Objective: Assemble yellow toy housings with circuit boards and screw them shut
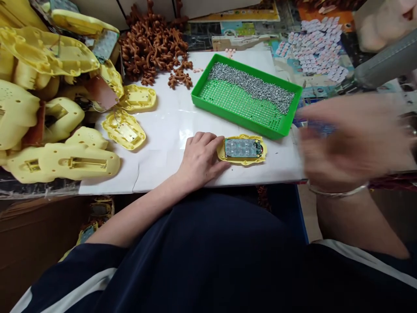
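Observation:
My left hand (203, 158) grips the left end of a yellow plastic shell (221, 152) that lies on the white work surface, fingers behind it and thumb in front. Inside the shell sits a circuit board (241, 148) under a translucent cover. My right hand (345, 139) is raised at the right, apart from the shell and badly smeared by motion; its fingers cannot be made out. Beyond the shell stands a green perforated tray (224, 116), with a heap of small silver screws (250, 82) along its far side.
Yellow shell parts (65, 161) are piled at the left. Brown plastic pieces (153, 43) form a heap at the back. Small white-and-pink pieces (316, 48) lie at the back right, near a grey cylindrical tool (387, 61). Another person's hand (378, 30) shows at the top right.

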The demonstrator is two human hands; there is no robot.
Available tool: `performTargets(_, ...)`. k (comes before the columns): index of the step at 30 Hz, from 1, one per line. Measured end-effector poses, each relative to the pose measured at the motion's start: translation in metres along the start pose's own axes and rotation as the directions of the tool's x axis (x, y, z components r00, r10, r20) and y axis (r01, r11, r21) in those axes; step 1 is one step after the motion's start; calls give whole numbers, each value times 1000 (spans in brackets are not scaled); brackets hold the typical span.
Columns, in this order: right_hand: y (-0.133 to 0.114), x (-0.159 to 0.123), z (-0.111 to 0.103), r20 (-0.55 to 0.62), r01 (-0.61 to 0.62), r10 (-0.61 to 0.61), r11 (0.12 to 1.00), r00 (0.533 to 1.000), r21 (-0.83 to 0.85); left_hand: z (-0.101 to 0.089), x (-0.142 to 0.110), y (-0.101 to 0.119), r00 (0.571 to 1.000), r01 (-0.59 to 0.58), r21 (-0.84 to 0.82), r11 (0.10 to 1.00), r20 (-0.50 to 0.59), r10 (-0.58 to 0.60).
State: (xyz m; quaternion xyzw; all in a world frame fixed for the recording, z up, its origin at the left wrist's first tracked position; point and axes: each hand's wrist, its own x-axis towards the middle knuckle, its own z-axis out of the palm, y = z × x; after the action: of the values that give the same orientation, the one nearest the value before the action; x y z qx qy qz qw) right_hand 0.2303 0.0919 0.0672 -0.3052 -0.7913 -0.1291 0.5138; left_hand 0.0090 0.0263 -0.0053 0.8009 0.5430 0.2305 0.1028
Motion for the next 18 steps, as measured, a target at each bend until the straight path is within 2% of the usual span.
performTargets(1,-5,-7,1,185,93,-103,994,977,60,0,0,-1,1000,8,-6,1000,1,-8)
performTargets(2,-8,-12,4,363,173,-209,976,908,131,1,0,-1,1000,15,-12,1000,-1,-15)
performTargets(3,-9,-17,6,502,228,-295,955,813,192,1,1,-2,1000,20,-16,1000,-4,-20)
performTargets(4,-8,-21,9,591,262,-345,938,729,225,2,1,-2,1000,21,-21,1000,-7,-21)
performTargets(5,-6,-23,11,642,275,-358,933,678,231,2,1,-2,1000,19,-25,1000,-9,-19)
performTargets(8,1,-26,15,713,260,-337,940,615,220,3,2,-3,1000,20,-27,999,-6,-20)
performTargets(11,4,-24,14,749,249,-324,944,578,216,4,4,-3,1000,21,-17,1000,-8,-21)
performTargets(14,4,-25,15,752,270,-337,938,566,217,5,4,-3,1000,22,-24,999,-20,-23)
performTargets(16,5,-28,17,723,302,-368,926,585,227,5,5,-3,999,24,-39,999,-26,-25)
performTargets(18,5,-33,19,663,334,-399,914,633,230,5,4,-3,999,23,-56,998,-26,-24)
